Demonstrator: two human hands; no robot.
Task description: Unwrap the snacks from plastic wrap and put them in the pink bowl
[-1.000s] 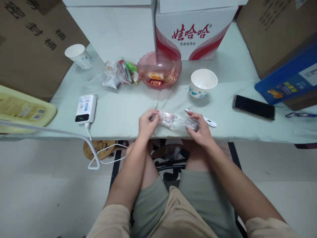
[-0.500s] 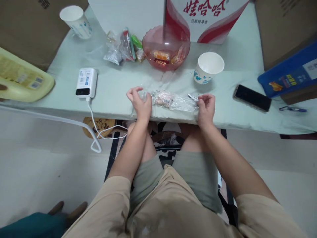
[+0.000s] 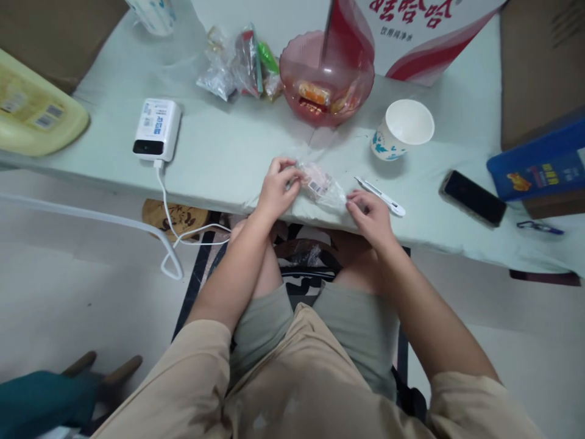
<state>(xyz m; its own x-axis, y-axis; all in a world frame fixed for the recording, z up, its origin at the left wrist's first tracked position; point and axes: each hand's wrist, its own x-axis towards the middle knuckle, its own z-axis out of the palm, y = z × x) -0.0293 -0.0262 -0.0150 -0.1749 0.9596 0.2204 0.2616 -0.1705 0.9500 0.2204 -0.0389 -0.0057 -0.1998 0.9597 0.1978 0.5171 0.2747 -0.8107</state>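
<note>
A clear plastic bag (image 3: 322, 186) with pinkish contents and a barcode label lies near the table's front edge. My left hand (image 3: 280, 188) is closed on the bag's left end, the fingertips pinching the film. At the opposite end, my right hand (image 3: 369, 213) pinches the twisted tail of the plastic between thumb and fingers. A white utility knife (image 3: 387, 200) rests on the tablecloth just behind and right of that hand, its tip pointing up and left. What exactly is inside the bag is too blurred to tell.
Behind the bag stands a pink bowl (image 3: 320, 113) with wrapped snacks, and small packets (image 3: 247, 64) lie beside it. A paper cup (image 3: 406, 128), a phone (image 3: 473, 198) and a blue package (image 3: 539, 161) are on the right. A corded power bank (image 3: 158, 129) sits left.
My hands have come closer together, and the bag between them is bunched shorter. The knife, earlier mostly covered by my right hand, now lies uncovered on the table. The view has shifted slightly.
</note>
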